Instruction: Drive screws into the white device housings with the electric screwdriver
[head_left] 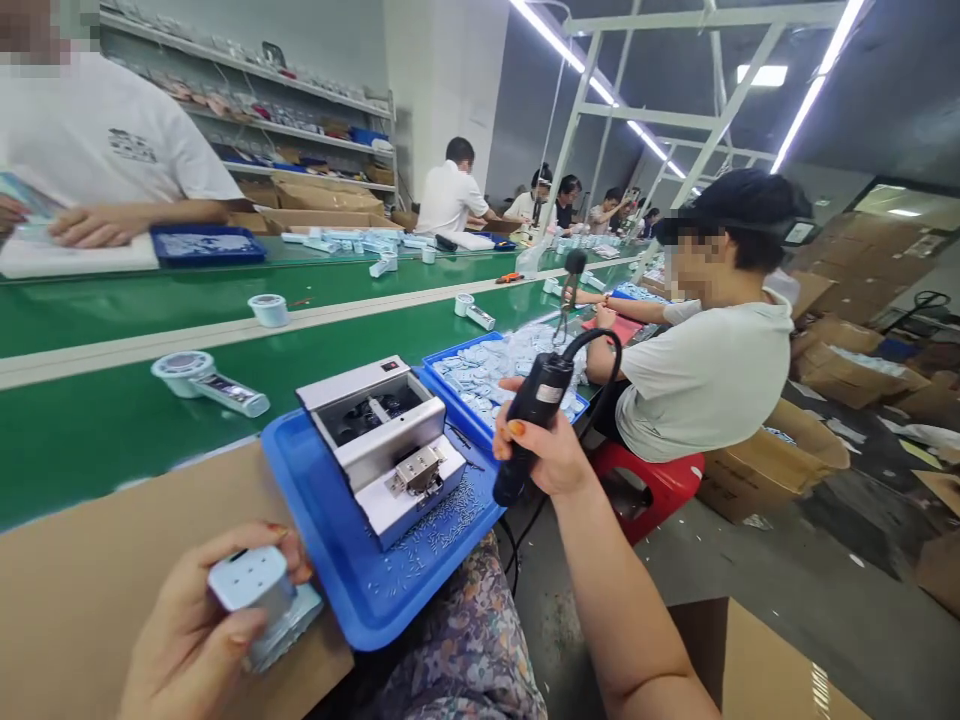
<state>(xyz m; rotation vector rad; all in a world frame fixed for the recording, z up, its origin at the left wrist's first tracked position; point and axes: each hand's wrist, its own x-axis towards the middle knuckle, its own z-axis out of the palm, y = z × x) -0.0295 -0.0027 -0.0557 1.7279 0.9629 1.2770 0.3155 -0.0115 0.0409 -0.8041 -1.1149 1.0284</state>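
The left hand closes its grip around a small pale-blue device with a square top pierced by small holes and a metal-edged base; it is held low over the brown cardboard sheet, just beside the blue plastic tray; the right hand has its grip wrapped around the barrel of a black electric screwdriver, whose tip points down near the tray's edge; from this angle it seems clear of the tray, though that is hard to judge.

The tray sits on the counter's green belt and carries a silver screw feeder; loose small screws lie scattered around it; a second blue tray, heaped with pale parts, touches the first one's far edge; similar white devices stand farther along the belt.

A floral patterned garment covers the person's lap below the tray; to the right, a co-worker sits on a red stool, working at the counter with both arms forward; cardboard boxes stand on the floor beyond.
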